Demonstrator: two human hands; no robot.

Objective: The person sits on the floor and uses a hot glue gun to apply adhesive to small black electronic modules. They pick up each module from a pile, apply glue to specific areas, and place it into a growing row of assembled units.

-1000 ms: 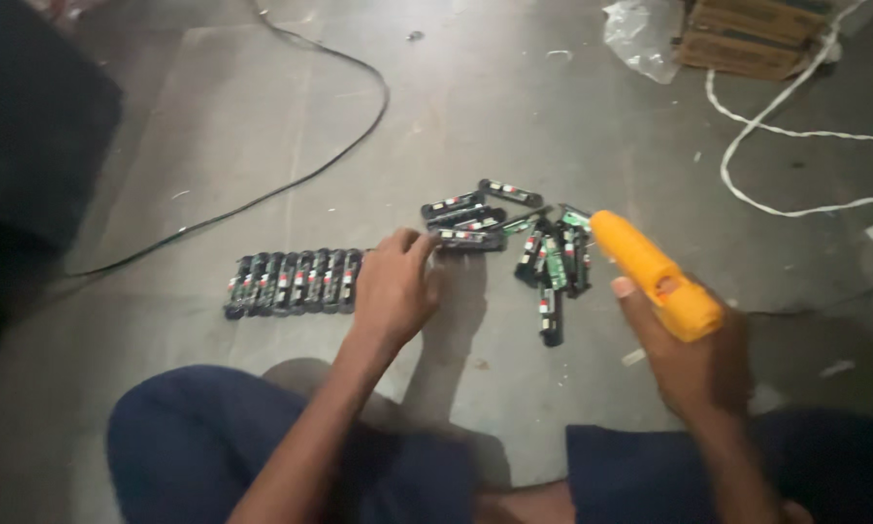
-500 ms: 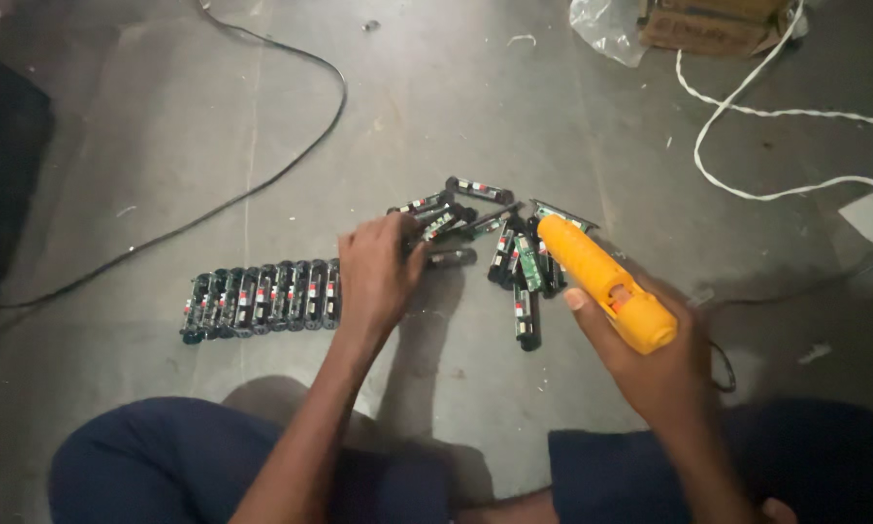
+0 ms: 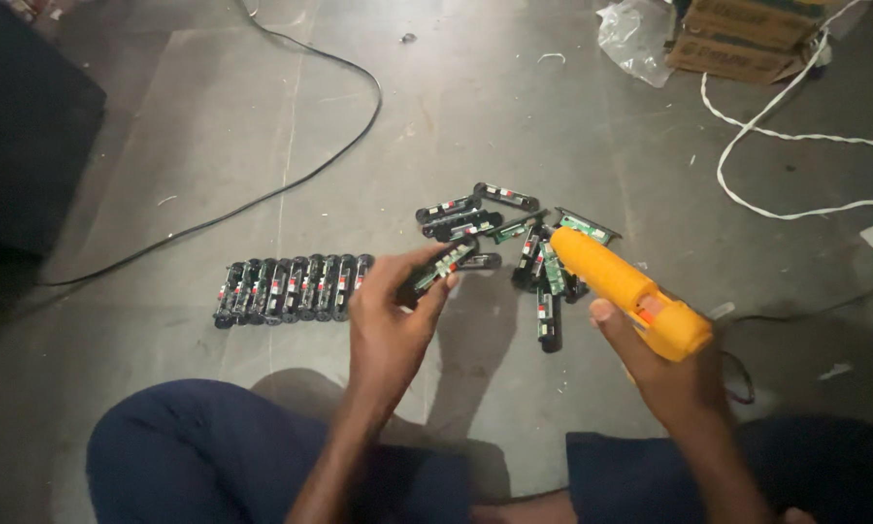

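Grey concrete floor (image 3: 514,126) carries everything, with a black cable (image 3: 291,184) curving across its upper left and a dark block in the far left corner. Moving rightward, a neat row of small dark battery-holder pieces (image 3: 291,288) lies side by side, which looks like the finished share of the work. Just beside its right end the left hand (image 3: 393,325) has its grip closed around one more such piece (image 3: 443,264), fingers and thumb pinching it a little above the floor. Beyond that sits a loose heap of the same pieces (image 3: 519,233), lying at all angles and seemingly untreated, so judging by the two groups roughly half remains. Further right, the right hand (image 3: 664,374) is wrapped firmly round an orange-yellow glue gun (image 3: 625,291), nozzle aimed toward the heap and the held piece. At far right a white cord (image 3: 795,136) loops near a cardboard box (image 3: 742,39) and a clear plastic bag (image 3: 635,34).
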